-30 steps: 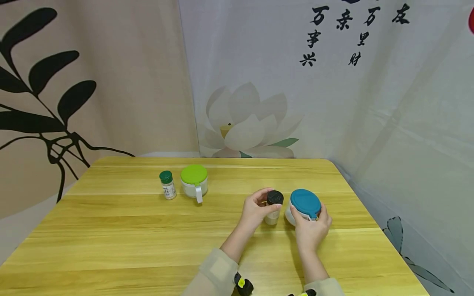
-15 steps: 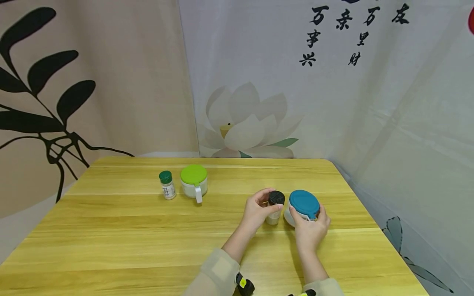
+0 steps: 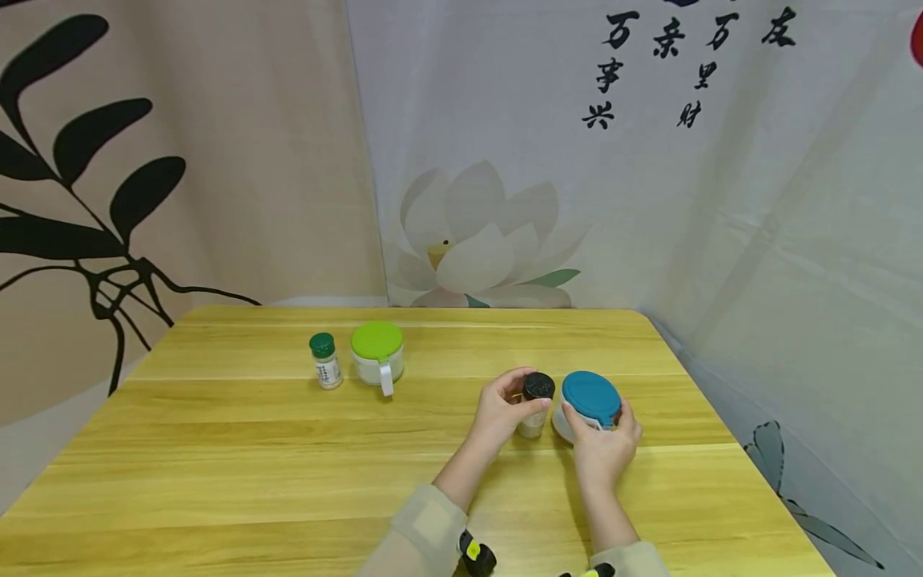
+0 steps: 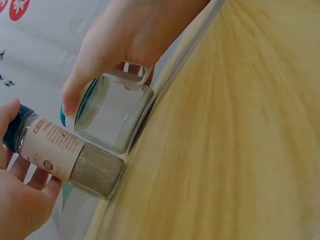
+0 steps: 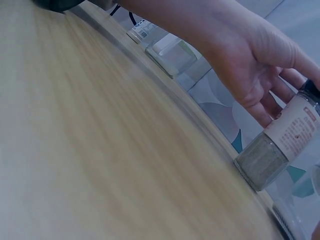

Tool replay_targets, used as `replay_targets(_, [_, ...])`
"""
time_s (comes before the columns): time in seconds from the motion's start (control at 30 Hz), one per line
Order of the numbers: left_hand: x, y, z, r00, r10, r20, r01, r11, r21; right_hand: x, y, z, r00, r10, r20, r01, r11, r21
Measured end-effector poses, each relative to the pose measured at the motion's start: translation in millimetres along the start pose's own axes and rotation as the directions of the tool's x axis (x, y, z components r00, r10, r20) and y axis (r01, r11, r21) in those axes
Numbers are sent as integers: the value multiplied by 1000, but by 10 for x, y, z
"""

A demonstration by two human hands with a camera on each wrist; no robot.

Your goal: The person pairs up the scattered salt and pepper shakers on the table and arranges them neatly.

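Observation:
My left hand [image 3: 500, 410] holds a spice jar [image 3: 533, 423] by its upper part, thumb and fingers on either side near the black cap [image 3: 538, 385]. The left wrist view shows this jar [image 4: 99, 171] as glass, with a pale printed label and grey-brown powder in the bottom; it stands upright on the table. Close to its right is a clear glass seasoning pot with a blue lid [image 3: 591, 395] and a side handle [image 4: 131, 77]. My right hand [image 3: 604, 453] grips that pot from the near side, thumb at its left and fingers round its right.
Farther left on the wooden table [image 3: 274, 473] stand a small green-capped shaker bottle [image 3: 328, 370] and a seasoning pot with a green lid [image 3: 378, 341], its white handle facing front. A printed cloth [image 3: 490, 120] hangs behind the table's back edge.
The blue-lidded pot and my right hand have shifted slightly left. The spice jar in my left hand moved slightly right early on, then stayed still, narrowing the space between them.

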State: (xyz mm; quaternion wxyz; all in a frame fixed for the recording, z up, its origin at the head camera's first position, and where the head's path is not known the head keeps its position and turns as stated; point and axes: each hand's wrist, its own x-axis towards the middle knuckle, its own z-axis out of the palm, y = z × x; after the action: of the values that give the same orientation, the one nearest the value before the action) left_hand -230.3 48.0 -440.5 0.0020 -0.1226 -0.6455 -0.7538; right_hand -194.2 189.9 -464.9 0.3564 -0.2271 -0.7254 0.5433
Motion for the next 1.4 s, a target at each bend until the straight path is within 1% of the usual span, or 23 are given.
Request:
replay_targets(0.33, [26,-15,19,1000,-17,-6,17,1000,22,8,-14,-2,1000,-6,6,6,1000,-6])
replay_targets(0.57, [35,-5,30,1000,-22,8,22,999,23,3,-18,-7,1000,-13,16,13,1000,-4])
replay_targets(0.63, [27,17,32,1000,-24,16,24,999,27,1,-19,-8,1000,-14,18,14,1000,-1])
replay_targets(0.87, [-100,300,33,999,-6,39,5,999,33,2,-3,-12,1000,-16,24,16,1000,-2])
replay_targets(1.07, [-114,316,36,999,-8,42,7,1000,26,0,10,-20,999,-18,32,18,1000,-2])
replay_targets(1.4, [-128,346,39,999,-27,39,25,998,56,-2,22,-23,999,-10,52,11,1000,-26])
